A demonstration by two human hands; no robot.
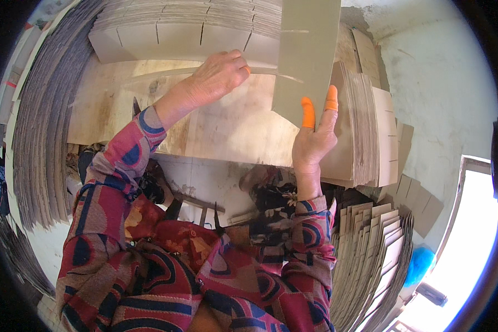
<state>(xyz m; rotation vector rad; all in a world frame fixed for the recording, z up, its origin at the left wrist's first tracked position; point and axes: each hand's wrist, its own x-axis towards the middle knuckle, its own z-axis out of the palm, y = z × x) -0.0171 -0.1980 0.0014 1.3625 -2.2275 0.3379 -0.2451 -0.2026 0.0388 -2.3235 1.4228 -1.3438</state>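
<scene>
Spreads two orange-tipped fingers (pixel 307 113) of right hand (pixel 315 144) on grey board (pixel 307 55), above wooden table (pixel 243 122); cannot tell about any grip behind. Curls left hand (pixel 218 77) nearly closed, cannot tell around what. Could bend board at slits (pixel 296 31) from hard pulling, or bump slotted stack (pixel 177 41) beyond.
</scene>
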